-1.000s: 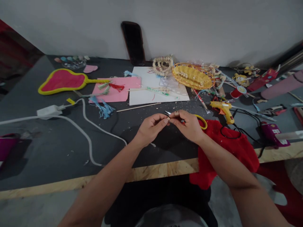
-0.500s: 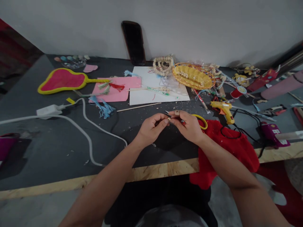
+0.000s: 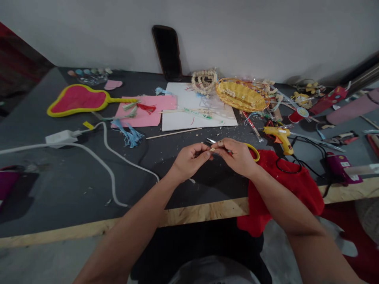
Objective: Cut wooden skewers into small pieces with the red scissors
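Small pale sliver-like piece (image 3: 212, 150) shows plainer than half a second ago, so seems mid-handling; left hand (image 3: 189, 161) pinches it, right hand (image 3: 238, 158)'s fingers meeting it around yellow-handled metal scissors (image 3: 255, 149); all inward of the table (image 3: 71, 177)'s front edge.

Between the fingertips (image 3: 202, 156), a pale piece (image 3: 212, 150) is too small to identify; behind the right hand's fingers (image 3: 228, 143), the yellow-handled tool (image 3: 257, 152) is mostly hidden

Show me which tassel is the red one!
It's the red tassel on the pink card, near the end of the yellow handle. The green tassels and blue tassels nearby aren't red.
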`<state>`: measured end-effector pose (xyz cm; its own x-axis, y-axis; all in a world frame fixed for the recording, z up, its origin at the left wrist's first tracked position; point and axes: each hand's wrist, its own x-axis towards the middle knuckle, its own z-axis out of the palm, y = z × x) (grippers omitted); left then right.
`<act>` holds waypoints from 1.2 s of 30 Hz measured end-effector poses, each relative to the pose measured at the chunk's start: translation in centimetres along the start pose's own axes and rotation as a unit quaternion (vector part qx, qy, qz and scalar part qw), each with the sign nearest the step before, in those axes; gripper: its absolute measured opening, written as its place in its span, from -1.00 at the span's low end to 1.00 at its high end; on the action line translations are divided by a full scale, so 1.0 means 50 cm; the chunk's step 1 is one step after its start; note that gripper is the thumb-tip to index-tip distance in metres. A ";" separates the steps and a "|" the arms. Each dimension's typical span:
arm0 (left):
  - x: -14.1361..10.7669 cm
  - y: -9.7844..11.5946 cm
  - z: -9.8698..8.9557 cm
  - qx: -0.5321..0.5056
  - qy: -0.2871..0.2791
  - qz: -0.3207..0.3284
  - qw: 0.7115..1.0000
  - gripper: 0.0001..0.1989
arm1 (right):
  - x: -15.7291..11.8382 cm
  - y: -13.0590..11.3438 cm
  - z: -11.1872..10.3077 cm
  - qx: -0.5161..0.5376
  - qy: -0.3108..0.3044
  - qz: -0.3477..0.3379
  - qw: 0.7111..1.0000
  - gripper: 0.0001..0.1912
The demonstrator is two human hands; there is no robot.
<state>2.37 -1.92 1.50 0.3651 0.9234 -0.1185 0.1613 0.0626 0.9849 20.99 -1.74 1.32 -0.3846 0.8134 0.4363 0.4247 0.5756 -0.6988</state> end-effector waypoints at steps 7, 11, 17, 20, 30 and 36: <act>-0.001 0.002 0.001 0.047 0.011 0.014 0.999 -0.76 | -0.001 0.001 -0.001 0.006 -0.013 0.025 1.000 -0.91; 0.001 0.000 0.002 0.066 0.023 0.027 0.997 -0.76 | 0.000 -0.001 -0.003 0.005 -0.017 0.034 0.999 -0.91; 0.000 -0.004 0.002 0.098 0.034 0.027 0.994 -0.73 | -0.001 0.000 -0.002 0.001 -0.015 0.033 0.999 -0.91; 0.000 -0.006 0.001 0.114 0.036 0.028 0.992 -0.72 | -0.001 0.001 -0.001 0.001 -0.011 0.028 1.000 -0.91; 0.003 -0.013 -0.002 0.137 0.059 0.031 0.988 -0.74 | 0.000 0.007 -0.006 -0.041 0.005 0.049 0.998 -0.87; 0.008 -0.016 -0.002 0.047 0.121 0.009 0.992 -0.76 | 0.005 0.061 -0.025 -0.210 0.006 0.093 0.973 -0.84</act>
<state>2.30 -1.55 0.67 0.1408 0.9885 -0.0555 0.2460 0.0194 0.9691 23.22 0.33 0.03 -0.2603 0.9062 0.3331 0.7841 0.3998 -0.4747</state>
